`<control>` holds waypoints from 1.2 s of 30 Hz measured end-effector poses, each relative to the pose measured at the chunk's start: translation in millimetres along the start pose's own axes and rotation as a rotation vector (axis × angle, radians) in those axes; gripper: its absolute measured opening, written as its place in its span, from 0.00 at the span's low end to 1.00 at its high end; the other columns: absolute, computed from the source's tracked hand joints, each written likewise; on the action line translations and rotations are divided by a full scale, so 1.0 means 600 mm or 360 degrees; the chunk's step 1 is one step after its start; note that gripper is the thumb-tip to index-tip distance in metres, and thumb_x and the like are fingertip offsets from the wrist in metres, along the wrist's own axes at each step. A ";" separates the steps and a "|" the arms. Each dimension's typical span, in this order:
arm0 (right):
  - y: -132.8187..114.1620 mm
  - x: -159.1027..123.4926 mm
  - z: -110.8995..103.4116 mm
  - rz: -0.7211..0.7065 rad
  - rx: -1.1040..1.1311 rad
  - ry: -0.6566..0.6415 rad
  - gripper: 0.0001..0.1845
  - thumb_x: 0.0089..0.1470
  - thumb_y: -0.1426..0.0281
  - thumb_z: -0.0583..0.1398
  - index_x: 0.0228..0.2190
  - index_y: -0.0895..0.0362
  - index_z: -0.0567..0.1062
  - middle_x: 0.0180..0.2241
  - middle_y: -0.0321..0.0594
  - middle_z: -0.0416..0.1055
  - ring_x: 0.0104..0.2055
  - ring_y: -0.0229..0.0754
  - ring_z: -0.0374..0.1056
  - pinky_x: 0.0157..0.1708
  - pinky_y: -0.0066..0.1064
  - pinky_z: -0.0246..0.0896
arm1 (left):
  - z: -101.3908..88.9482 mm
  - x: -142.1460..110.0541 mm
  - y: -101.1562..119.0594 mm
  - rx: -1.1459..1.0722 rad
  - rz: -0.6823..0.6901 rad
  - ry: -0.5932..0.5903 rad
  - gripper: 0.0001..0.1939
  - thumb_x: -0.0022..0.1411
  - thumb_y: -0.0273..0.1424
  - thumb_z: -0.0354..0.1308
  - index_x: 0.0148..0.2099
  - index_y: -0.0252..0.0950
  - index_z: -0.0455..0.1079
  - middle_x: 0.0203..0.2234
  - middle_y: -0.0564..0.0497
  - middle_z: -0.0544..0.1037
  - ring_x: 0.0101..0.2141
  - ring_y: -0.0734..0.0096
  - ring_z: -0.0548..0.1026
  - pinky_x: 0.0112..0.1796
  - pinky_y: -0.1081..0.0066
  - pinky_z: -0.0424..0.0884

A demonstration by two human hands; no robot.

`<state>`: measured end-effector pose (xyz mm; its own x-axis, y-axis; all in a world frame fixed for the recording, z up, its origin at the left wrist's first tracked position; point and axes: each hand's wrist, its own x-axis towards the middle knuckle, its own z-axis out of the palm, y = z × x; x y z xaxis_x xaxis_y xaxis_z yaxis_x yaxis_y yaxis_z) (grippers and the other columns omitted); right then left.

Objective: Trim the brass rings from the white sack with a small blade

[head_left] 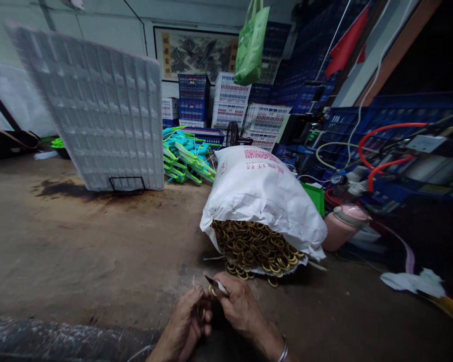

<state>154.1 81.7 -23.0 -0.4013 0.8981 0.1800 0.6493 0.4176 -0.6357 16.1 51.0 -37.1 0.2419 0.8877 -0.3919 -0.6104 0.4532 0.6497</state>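
Note:
My left hand (186, 319) is curled at the table's near edge, with brass-coloured metal rings (201, 312) in its fingers. My right hand (243, 305) grips a small knife (222, 287), its dark pointed blade aimed up and left. Between the fingertips of both hands is a single ring (212, 290), close against the blade. Just beyond them a white woven sack (264, 191) lies on its side, mouth toward me. Many rings (252, 244) fill its opening, and several have spilled onto the tabletop.
A ribbed translucent plastic panel (105, 110) leans on a black wire stand (127, 185) at left. Behind the sack lie green and blue plastic toy-like pieces (186, 156). Stacked crates (230, 95) stand further back. Right are a pink bottle (345, 226), red hoses (381, 133) and crumpled white cloth (415, 282).

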 end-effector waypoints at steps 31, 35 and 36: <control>-0.007 -0.004 0.014 0.0585 0.1045 0.0002 0.13 0.46 0.61 0.55 0.20 0.57 0.63 0.18 0.28 0.54 0.22 0.33 0.50 0.23 0.25 0.47 | -0.001 -0.011 -0.028 0.0669 0.0200 0.0143 0.18 0.50 0.46 0.57 0.28 0.36 0.61 0.14 0.61 0.60 0.12 0.85 0.52 0.14 0.80 0.49; -0.013 -0.006 0.014 0.0551 0.0996 -0.0012 0.12 0.47 0.62 0.54 0.20 0.57 0.65 0.18 0.29 0.56 0.23 0.33 0.51 0.24 0.25 0.48 | 0.001 -0.020 -0.023 0.0596 0.0085 0.0037 0.19 0.53 0.48 0.53 0.27 0.37 0.57 0.11 0.64 0.53 0.11 0.86 0.46 0.12 0.80 0.43; -0.015 -0.007 0.014 0.0548 0.1001 -0.0037 0.13 0.47 0.62 0.54 0.20 0.57 0.65 0.18 0.29 0.57 0.23 0.33 0.52 0.24 0.24 0.48 | 0.001 -0.021 -0.022 0.0580 0.0092 0.0007 0.19 0.53 0.47 0.53 0.27 0.37 0.57 0.11 0.64 0.53 0.11 0.86 0.46 0.12 0.80 0.42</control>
<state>144.8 73.1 -24.3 -0.2587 0.9584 -0.1202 0.2491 -0.0541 -0.9670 21.7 33.8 -40.0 0.2114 0.9127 -0.3498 -0.3138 0.4023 0.8601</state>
